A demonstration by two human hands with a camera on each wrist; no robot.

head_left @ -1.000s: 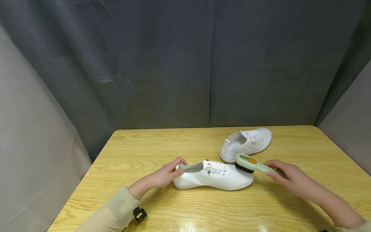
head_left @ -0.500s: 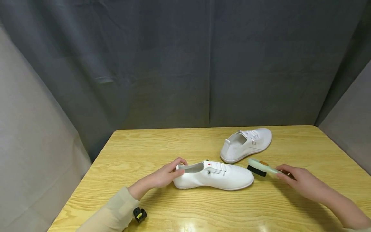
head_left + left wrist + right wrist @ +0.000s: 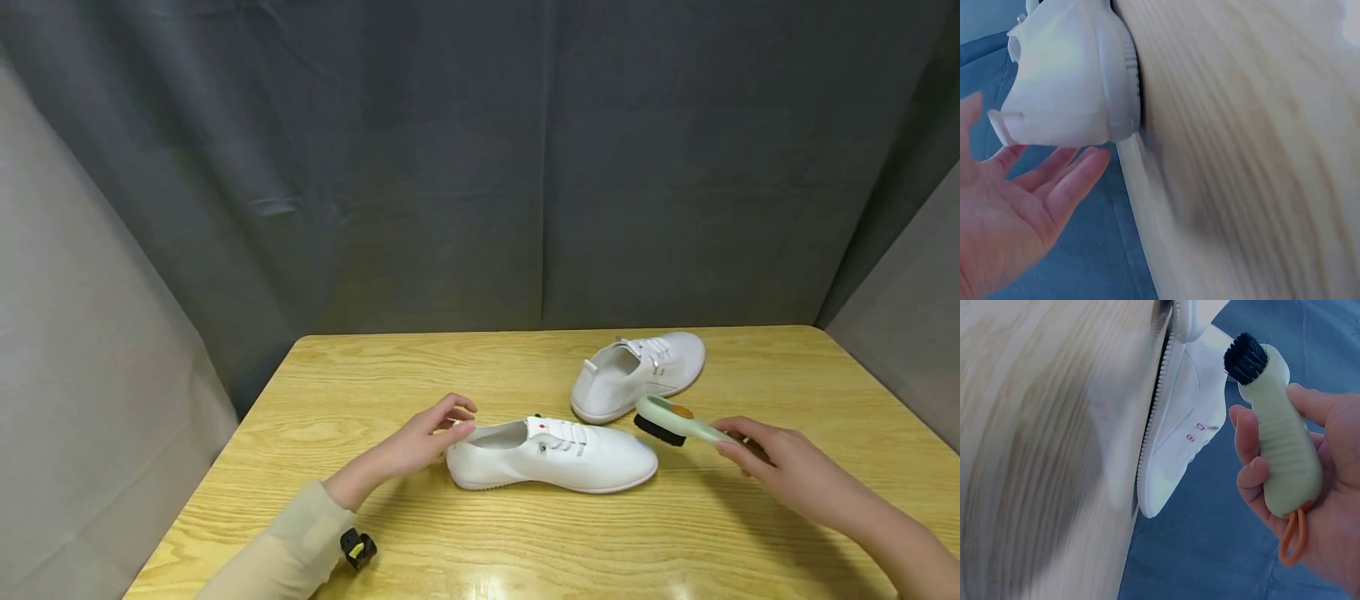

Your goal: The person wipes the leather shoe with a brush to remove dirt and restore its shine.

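Observation:
A white lace-up shoe lies on the table with its toe to the right. At its heel, my left hand has its thumb and fingers spread apart; in the left wrist view the relaxed fingers are right by the heel, and whether they touch it I cannot tell. My right hand grips the handle of a pale green shoe brush with black bristles and an orange spot. The brush is raised just beyond the toe, apart from the shoe. An orange loop hangs from the handle end.
A second white shoe stands farther back on the wooden table, behind the brush. Dark grey cloth hangs behind the table, with paler cloth on both sides. A small black device sits at my left cuff.
My right hand has drawn the brush rightward off the shoe's toe, and has lifted it slightly since half a second ago. My left hand has loosened from the heel, its fingers rising.

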